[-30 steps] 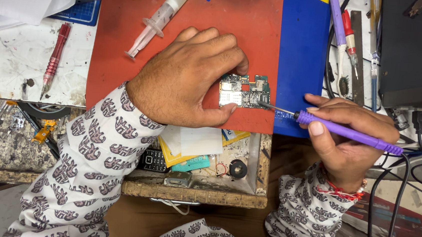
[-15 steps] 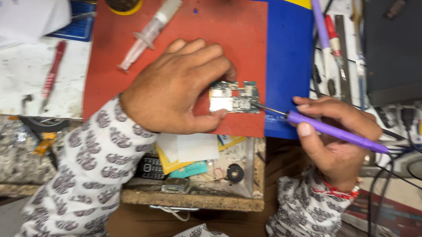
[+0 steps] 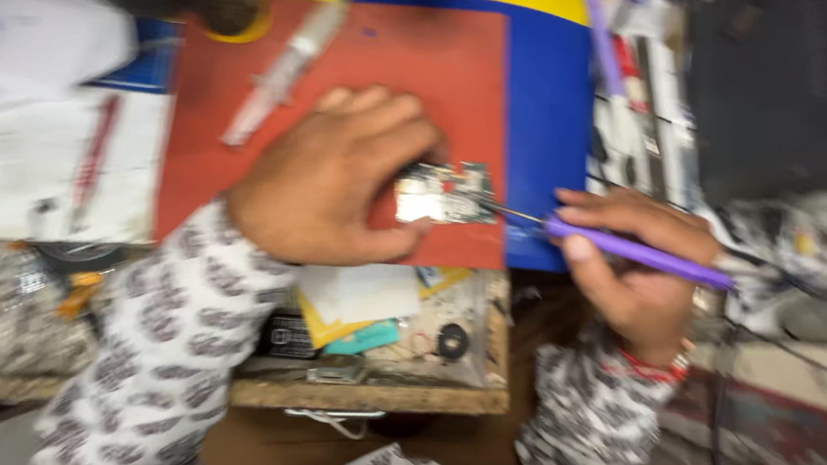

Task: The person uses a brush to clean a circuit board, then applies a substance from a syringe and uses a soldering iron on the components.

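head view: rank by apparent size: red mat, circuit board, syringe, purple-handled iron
1. red mat
2. syringe and purple-handled iron: similar length, image blurred, so no ranking between them
3. circuit board, partly covered by the left hand

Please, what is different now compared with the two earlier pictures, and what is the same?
Little has changed. The view has shifted a bit and is blurred now. The left hand still pins the small circuit board on the red mat, and the right hand still holds the purple soldering iron with its tip at the board's right edge. The syringe stays on the mat. Nothing was picked up or let go.
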